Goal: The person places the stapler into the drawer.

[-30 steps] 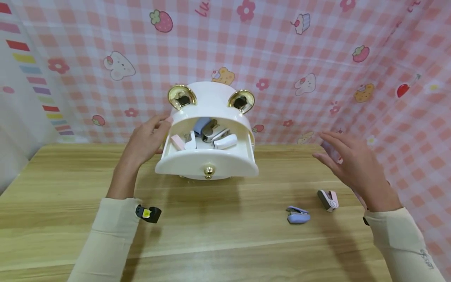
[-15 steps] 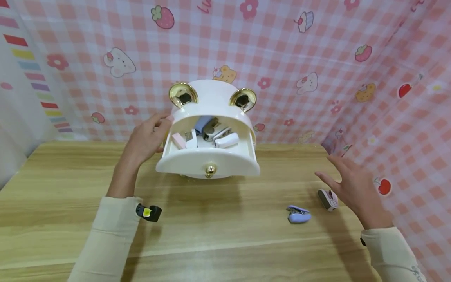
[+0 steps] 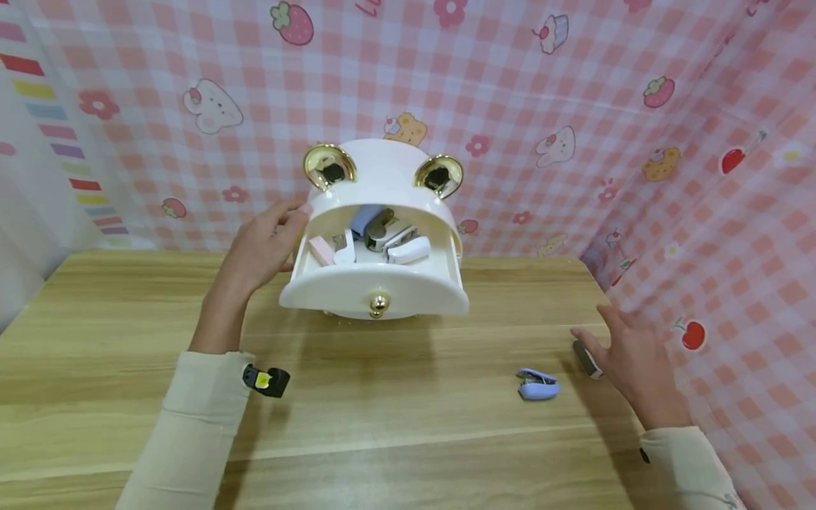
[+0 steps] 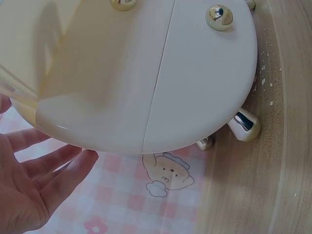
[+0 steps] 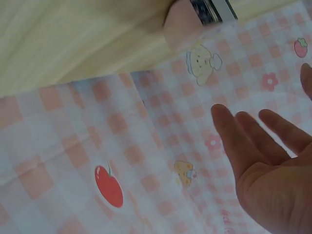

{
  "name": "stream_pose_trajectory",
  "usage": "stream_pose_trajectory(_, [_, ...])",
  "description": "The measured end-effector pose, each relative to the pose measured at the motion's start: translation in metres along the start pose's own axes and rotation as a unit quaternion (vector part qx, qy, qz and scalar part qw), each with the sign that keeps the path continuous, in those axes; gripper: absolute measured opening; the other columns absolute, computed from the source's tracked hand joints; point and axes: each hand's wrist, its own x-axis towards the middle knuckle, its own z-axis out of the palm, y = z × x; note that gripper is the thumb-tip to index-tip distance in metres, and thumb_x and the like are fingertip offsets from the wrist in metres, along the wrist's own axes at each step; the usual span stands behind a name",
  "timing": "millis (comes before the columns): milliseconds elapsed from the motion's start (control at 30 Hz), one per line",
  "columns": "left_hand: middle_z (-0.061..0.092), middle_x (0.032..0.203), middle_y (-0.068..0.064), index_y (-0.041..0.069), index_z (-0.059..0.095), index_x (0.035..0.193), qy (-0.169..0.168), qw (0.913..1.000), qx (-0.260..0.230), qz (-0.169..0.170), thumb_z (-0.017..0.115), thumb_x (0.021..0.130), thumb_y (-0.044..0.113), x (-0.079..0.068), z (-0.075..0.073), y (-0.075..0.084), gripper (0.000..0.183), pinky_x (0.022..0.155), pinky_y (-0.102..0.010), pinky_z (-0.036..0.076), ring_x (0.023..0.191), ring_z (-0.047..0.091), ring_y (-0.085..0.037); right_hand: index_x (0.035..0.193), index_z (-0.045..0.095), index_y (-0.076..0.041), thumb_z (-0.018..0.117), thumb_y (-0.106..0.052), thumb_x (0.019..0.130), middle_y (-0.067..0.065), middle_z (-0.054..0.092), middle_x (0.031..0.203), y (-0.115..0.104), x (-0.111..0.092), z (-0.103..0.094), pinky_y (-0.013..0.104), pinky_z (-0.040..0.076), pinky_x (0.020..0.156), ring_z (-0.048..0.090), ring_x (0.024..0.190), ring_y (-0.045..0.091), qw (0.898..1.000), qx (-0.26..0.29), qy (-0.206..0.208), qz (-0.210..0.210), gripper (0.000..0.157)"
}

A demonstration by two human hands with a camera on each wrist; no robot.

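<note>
A white frog-shaped drawer box (image 3: 382, 170) with gold-rimmed eyes stands at the table's back, its upper drawer (image 3: 331, 290) pulled out. Inside lie several small staplers: a white one (image 3: 409, 251), a pink-and-white one (image 3: 321, 251) and a blue one (image 3: 365, 218) among them. My left hand (image 3: 261, 244) steadies the box's left side, fingers extended along it in the left wrist view. At the right, my right hand (image 3: 637, 368) hovers with spread fingers over a pink-and-grey stapler (image 3: 586, 360), partly covering it. A blue-purple stapler (image 3: 538, 387) lies left of that hand.
The wooden table (image 3: 395, 439) meets a pink checked cloth (image 3: 510, 85) behind and on the right. A gold knob (image 3: 379, 303) sticks out of the drawer front. Short gold feet (image 4: 245, 124) hold the box off the table.
My right hand has come down and toward me, from beyond the pink-and-grey stapler to over it. My left hand has stayed at the box, and the drawer is still out.
</note>
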Motion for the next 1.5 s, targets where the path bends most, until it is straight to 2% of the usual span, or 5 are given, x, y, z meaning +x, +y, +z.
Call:
stream_pose_trajectory(433, [0.051,0.145,-0.024,0.013,0.041,0.156,-0.002,0.9999,-0.010,0.008,0.034,0.104,0.061,0.001,0.001,-0.004,0.071,0.071,-0.042,0.062,0.123,0.056,-0.043,0.122,0.061,0.014,0.079,-0.032,0.088,0.034,0.066,0.113,-0.011,-0.014,0.025,0.066,0.053,0.070,0.065,0.089,0.054,0.998,-0.014,-0.063,0.030,0.060])
stream_pose_trajectory(767, [0.052,0.145,-0.023,0.013,0.042,0.155,0.002,1.0000,-0.001,0.007,0.034,0.104,0.060,0.001,-0.001,-0.005,0.070,0.073,-0.045,0.062,0.126,0.054,-0.043,0.119,0.064,0.013,0.076,-0.035,0.091,0.036,0.062,0.122,-0.016,-0.016,0.027,0.068,0.051,0.073,0.063,0.097,0.057,0.993,-0.024,-0.090,0.073,0.056])
stream_pose_trajectory(1000, [0.051,0.144,-0.023,0.013,0.043,0.155,-0.001,0.9999,-0.009,0.005,0.035,0.104,0.061,0.001,0.001,-0.004,0.070,0.072,-0.044,0.062,0.127,0.053,-0.043,0.094,0.066,0.005,0.078,-0.031,0.088,0.032,0.066,0.110,-0.014,-0.022,0.027,0.065,0.050,0.060,0.063,0.079,0.054,0.991,-0.041,-0.086,0.090,0.038])
stream_pose_trajectory(1200, [0.051,0.144,-0.023,0.012,0.042,0.155,-0.001,0.9999,-0.013,0.005,0.035,0.104,0.060,-0.001,0.000,-0.003,0.070,0.072,-0.044,0.062,0.126,0.053,-0.043,0.076,0.059,0.000,0.078,-0.026,0.087,0.022,0.059,0.077,-0.011,-0.026,0.026,0.061,0.046,0.052,0.059,0.066,0.051,0.988,-0.042,-0.107,0.100,0.034])
stream_pose_trajectory(1500, [0.051,0.145,-0.023,0.013,0.042,0.155,-0.002,1.0000,-0.009,0.002,0.034,0.104,0.061,-0.002,0.000,-0.002,0.070,0.075,-0.045,0.062,0.126,0.054,-0.043,0.083,0.060,0.003,0.075,-0.005,0.085,0.018,0.059,0.078,-0.006,-0.026,0.026,0.060,0.045,0.051,0.059,0.064,0.048,0.989,-0.031,-0.124,0.071,0.018])
